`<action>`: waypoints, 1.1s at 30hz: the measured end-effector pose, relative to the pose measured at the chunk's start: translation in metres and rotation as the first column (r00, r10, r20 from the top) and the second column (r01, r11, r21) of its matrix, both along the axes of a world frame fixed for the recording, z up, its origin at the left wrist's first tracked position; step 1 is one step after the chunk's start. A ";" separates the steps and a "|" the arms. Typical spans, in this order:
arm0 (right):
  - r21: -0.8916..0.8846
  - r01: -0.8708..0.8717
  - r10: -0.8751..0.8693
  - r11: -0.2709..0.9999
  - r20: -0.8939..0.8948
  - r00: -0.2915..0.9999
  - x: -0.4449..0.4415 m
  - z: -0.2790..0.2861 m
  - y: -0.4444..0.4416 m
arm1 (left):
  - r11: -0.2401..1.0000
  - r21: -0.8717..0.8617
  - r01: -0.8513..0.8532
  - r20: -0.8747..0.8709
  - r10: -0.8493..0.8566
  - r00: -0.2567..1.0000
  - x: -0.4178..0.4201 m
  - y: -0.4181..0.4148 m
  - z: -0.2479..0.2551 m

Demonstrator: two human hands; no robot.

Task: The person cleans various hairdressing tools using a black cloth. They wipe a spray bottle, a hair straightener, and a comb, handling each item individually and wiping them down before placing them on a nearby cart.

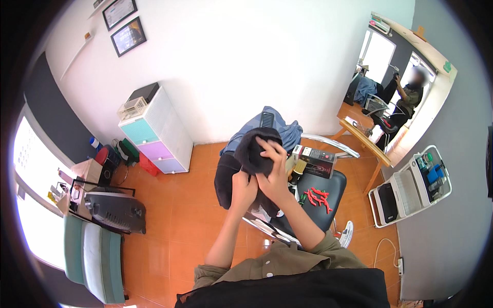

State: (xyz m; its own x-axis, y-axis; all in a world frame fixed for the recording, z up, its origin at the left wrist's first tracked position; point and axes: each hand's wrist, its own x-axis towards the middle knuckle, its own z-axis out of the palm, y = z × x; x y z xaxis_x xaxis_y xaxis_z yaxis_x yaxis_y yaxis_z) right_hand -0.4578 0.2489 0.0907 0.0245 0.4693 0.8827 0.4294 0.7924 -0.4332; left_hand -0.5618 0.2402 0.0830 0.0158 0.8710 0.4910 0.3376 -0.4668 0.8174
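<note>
Both hands are raised over a salon chair, around a bunched black cloth garment (256, 154). My left hand (245, 188) grips its lower edge. My right hand (274, 169) holds its right side, some fingers spread over the opening. More black fabric hangs down beside my left hand. Behind it, a blue patterned cloth (246, 127) is draped over the chair, with a black comb-like thing (267, 119) in front of it. On the black chair seat (335, 188) lie red clips (319, 198), a brush with pale bristles (299, 168) and a printed box (316, 159).
A white trolley (408, 192) with bottles stands by the right wall, near a large mirror (396, 84) that reflects a person. Left are a drawer cabinet (161, 134), a black suitcase-like case (115, 210) and a green-grey padded seat (92, 258). A chrome armrest (331, 144) curves behind the box.
</note>
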 end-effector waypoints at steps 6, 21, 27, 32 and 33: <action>-0.058 0.070 -0.072 0.996 -0.026 0.997 0.019 0.010 -0.027 | 0.990 -0.018 0.137 0.078 -0.135 0.988 0.012 -0.007 -0.007; 0.086 0.223 -0.222 0.971 -0.022 0.975 0.067 0.031 0.000 | 0.923 -0.204 0.325 0.048 -0.322 0.945 0.021 -0.017 0.014; -0.052 0.039 -0.048 0.998 -0.180 0.982 0.048 0.015 -0.011 | 0.953 -0.146 0.265 0.056 -0.260 0.964 0.025 0.000 0.014; -0.020 0.226 -0.226 0.974 -0.145 0.963 0.077 0.013 0.004 | 0.870 -0.304 0.388 0.105 -0.374 0.921 0.033 -0.012 0.020; -0.031 0.307 -0.306 0.951 -0.209 0.929 0.081 0.023 0.013 | 0.869 -0.305 0.391 0.112 -0.375 0.920 0.034 -0.014 0.019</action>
State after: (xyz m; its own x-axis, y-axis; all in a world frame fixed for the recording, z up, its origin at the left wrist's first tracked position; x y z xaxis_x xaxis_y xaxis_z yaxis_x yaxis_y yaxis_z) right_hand -0.3773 0.2614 0.1132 0.3505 0.4077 0.8432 0.5516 0.6377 -0.5376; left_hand -0.5280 0.2263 0.1017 0.3631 0.9098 0.2008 0.1421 -0.2671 0.9531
